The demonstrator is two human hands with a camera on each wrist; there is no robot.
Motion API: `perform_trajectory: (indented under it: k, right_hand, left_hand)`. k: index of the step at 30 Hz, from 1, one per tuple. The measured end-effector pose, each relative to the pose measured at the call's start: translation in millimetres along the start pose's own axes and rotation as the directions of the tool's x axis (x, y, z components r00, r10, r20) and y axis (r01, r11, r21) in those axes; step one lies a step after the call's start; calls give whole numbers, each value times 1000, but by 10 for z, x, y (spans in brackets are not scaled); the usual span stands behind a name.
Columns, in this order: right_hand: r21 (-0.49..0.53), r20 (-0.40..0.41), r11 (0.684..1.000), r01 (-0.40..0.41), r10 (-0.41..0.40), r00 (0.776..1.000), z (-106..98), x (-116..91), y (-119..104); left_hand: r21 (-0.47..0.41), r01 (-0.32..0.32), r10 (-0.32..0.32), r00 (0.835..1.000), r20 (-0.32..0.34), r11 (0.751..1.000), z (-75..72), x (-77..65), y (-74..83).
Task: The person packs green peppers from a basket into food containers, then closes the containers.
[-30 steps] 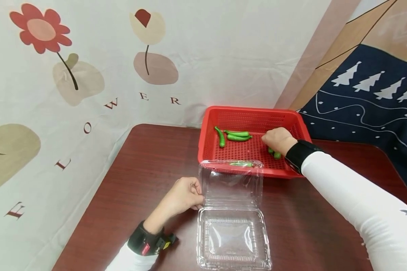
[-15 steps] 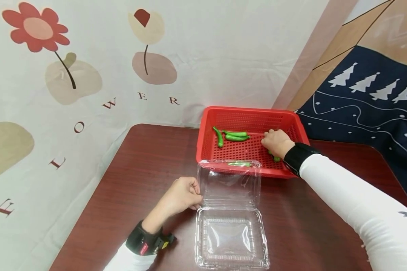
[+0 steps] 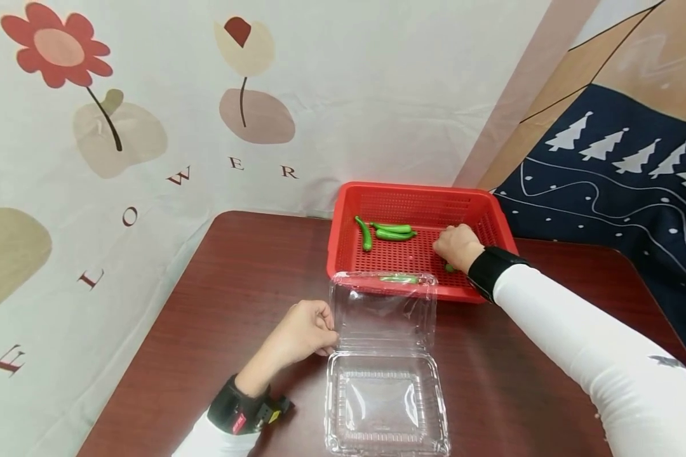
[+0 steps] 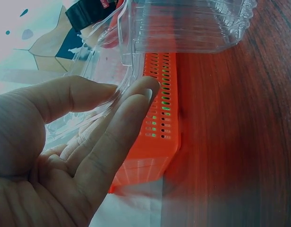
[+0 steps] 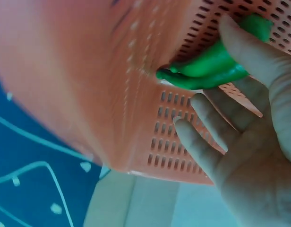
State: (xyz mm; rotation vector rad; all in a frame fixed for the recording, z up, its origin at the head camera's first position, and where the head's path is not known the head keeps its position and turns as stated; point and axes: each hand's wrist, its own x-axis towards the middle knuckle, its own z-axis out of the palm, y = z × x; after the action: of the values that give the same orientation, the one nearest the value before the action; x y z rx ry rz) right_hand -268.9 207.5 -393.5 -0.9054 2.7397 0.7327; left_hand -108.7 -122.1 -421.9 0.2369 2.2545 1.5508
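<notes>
My left hand (image 3: 303, 333) pinches the left edge of the upright lid (image 3: 385, 317) of a clear plastic clamshell box; the left wrist view shows thumb and fingers at that edge. The box's bottom half (image 3: 383, 406) lies open on the table. Inside the red basket, my right hand (image 3: 457, 246) reaches down at the right side. In the right wrist view, its thumb lies across two green peppers (image 5: 207, 71), with fingers behind them and the other fingers spread. From the head, the hand mostly hides these peppers.
The red perforated basket (image 3: 417, 189) stands at the back of the dark wooden table (image 3: 246, 279). Several green peppers (image 3: 396, 235) lie at its left, one more pepper (image 3: 400, 279) showing through the lid. A printed cloth (image 3: 366, 95) hangs behind.
My right hand has moved slightly lower in the basket, and less of the green peppers beneath it shows. The left hand keeps its hold on the lid. The whole view has shifted slightly.
</notes>
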Motion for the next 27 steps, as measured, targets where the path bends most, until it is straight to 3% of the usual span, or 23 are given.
perform_trajectory:
  k: [5,15,27]
  right_hand:
    - [53,-31,999,9,-7,999,43,27,37]
    - [125,3,992,28,-28,1000,80,117,50]
    - [260,-72,966,-16,35,997,-158,100,93]
  left_hand:
    - [4,7,-7,1000,-6,1000,5,15,2]
    - [8,10,-10,1000,-8,1000,6,5,9]
    - [-6,4,-4,1000,-8,1000,3,10,-6]
